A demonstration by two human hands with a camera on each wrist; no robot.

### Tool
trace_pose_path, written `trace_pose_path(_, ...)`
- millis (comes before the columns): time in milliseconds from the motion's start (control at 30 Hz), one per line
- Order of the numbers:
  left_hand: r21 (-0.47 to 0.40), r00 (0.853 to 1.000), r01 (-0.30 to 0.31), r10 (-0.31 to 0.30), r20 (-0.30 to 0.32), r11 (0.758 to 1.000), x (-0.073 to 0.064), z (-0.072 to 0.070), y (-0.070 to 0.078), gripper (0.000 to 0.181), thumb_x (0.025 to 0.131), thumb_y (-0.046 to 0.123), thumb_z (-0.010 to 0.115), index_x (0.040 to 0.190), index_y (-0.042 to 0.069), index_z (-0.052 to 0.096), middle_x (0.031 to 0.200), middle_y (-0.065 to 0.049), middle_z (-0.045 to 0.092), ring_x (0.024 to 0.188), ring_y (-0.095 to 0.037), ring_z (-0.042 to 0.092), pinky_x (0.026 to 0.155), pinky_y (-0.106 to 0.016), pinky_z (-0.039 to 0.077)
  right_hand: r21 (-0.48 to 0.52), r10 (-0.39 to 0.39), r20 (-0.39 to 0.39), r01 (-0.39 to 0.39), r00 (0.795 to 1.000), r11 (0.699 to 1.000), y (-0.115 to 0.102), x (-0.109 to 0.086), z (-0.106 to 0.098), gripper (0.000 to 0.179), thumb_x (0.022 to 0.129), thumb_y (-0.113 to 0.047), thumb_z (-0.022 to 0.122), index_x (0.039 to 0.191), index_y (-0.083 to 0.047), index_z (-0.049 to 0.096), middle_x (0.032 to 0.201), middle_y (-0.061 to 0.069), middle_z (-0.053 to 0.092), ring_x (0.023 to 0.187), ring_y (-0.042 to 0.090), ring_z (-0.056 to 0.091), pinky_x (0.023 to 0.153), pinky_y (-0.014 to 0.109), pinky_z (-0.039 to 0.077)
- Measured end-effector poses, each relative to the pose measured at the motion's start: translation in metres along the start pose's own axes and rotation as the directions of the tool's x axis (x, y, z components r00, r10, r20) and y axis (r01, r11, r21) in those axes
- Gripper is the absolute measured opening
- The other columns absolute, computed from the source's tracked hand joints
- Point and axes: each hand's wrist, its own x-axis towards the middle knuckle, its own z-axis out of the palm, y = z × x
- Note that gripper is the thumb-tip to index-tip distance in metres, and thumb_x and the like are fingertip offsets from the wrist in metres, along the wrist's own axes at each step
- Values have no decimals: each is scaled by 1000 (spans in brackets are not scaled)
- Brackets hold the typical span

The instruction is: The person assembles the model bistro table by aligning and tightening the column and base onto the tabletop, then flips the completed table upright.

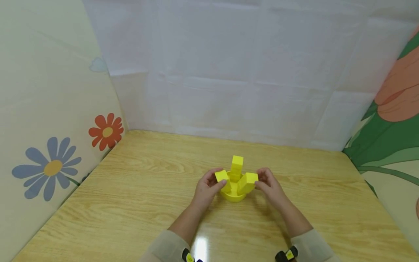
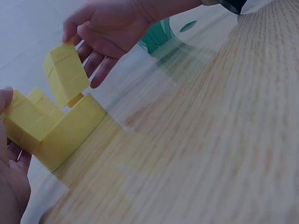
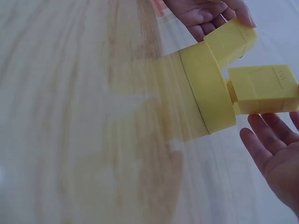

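A round yellow base (image 1: 233,198) with a raised rim stands on the table, bearing three tall yellow blocks. My left hand (image 1: 206,189) pinches the left block (image 1: 223,176), its thumb on the near side. At the other side, my right hand (image 1: 271,187) holds the right block (image 1: 247,183) by its upper end between thumb and fingers. That right block (image 3: 264,88) leans outward, and a narrow neck shows between it and the base (image 3: 208,88). Behind them the third block (image 1: 237,165) stands upright, touched by neither hand.
The wood-grain table (image 1: 147,203) spreads around the base on all sides. A white sheet (image 1: 209,72) hangs along the back edge. Flower-printed panels close off the left (image 1: 49,109) and right (image 1: 392,145) sides.
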Motion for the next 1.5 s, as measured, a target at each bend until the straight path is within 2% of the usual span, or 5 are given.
trace_pose_path(367, -12, 1000, 9, -9, 1, 1000, 0, 0, 1, 44, 91, 6, 67, 133, 3, 55, 131, -16, 60, 110, -14, 59, 90, -19, 51, -125, -6, 96, 18, 995, 992, -1, -5, -3, 46, 95, -10, 62, 135, 1, 43, 119, 24, 56, 93, 18, 55, 73, 25, 53)
trace_pose_path(733, 7, 1000, 1, -1, -5, 1000, 0, 0, 1, 44, 92, 5, 66, 133, 0, 54, 131, -19, 60, 112, -14, 59, 92, -18, 50, -224, 66, 58, -51, 996, 973, -6, -4, 7, 49, 90, -26, 72, 129, -7, 50, 123, 12, 57, 105, 23, 53, 88, 31, 46)
trace_pose_path(1000, -7, 1000, 10, -10, -6, 1000, 0, 0, 1, 44, 91, 3, 66, 133, 0, 54, 131, -18, 60, 110, -12, 59, 91, -17, 50, -67, -90, 135, 100, 987, 993, 1, -7, -1, 37, 97, -2, 50, 130, 12, 46, 134, 29, 52, 119, 7, 51, 98, 16, 44)
trace_pose_path(1167, -3, 1000, 10, -10, -3, 1000, 0, 0, 2, 44, 92, 4, 65, 134, 0, 54, 131, -18, 60, 111, -14, 59, 91, -18, 50, -47, -111, 143, 119, 984, 992, 3, -7, -3, 38, 96, -5, 56, 129, 12, 48, 131, 29, 54, 111, -4, 52, 97, 12, 42)
trace_pose_path(1500, -14, 1000, -11, 11, -2, 1000, 0, 0, 0, 45, 91, 4, 67, 133, -2, 53, 131, -20, 60, 109, -11, 59, 92, -18, 50, -174, -8, 99, 25, 995, 984, -3, -4, 8, 42, 90, -18, 70, 127, -4, 55, 125, 15, 60, 120, 29, 53, 110, 52, 40)
